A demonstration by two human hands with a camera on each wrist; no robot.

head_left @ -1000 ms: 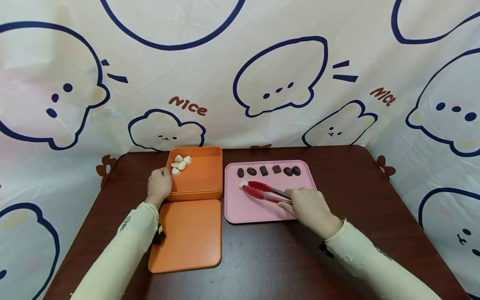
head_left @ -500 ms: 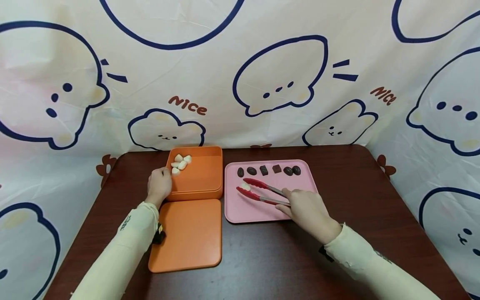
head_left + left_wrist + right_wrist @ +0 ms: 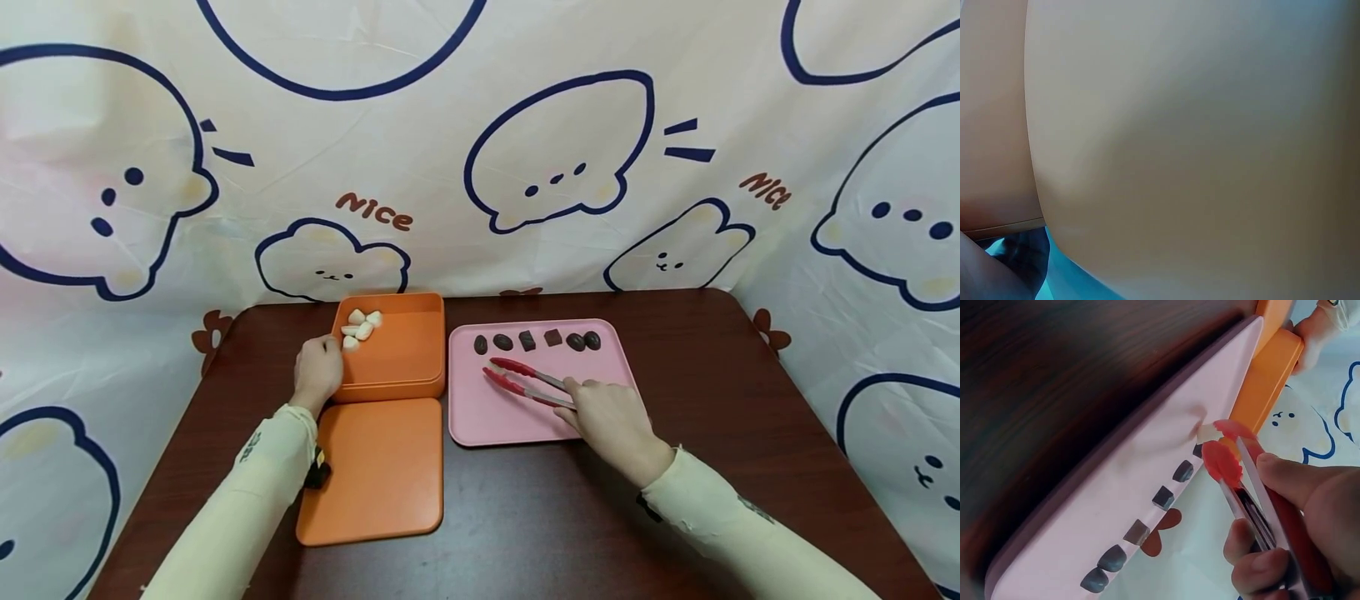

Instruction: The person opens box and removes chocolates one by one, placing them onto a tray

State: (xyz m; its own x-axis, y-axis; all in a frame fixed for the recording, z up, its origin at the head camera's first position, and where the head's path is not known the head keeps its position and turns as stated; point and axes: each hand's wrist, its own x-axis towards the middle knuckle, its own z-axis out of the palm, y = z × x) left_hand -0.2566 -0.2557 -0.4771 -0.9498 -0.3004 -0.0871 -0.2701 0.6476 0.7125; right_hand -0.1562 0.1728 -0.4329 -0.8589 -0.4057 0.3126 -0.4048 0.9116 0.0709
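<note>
My right hand (image 3: 611,412) grips metal tongs (image 3: 1254,487) with red tips, low over the pink tray (image 3: 517,425). A small white piece (image 3: 1208,432) shows at the tong tips, which stand a little apart and partly cover it in the head view. Behind it, a row of dark chocolate-like pieces (image 3: 527,340) lies along the tray's far side, some rounded and some square. My left hand (image 3: 318,371) holds the left wall of an orange box (image 3: 405,342). Several white pieces (image 3: 363,330) lie in that box's far left part.
In front of the box lies a flat orange lid (image 3: 375,475), close against it. All stand on a dark brown table (image 3: 540,525). A patterned white curtain (image 3: 450,167) rises behind the table. The left wrist view is mostly filled by a blurred orange-brown surface (image 3: 1197,156).
The tong tips have spread from around the white piece, then drawn somewhat closer together again. My right hand has shifted slightly. The left hand stays at the box.
</note>
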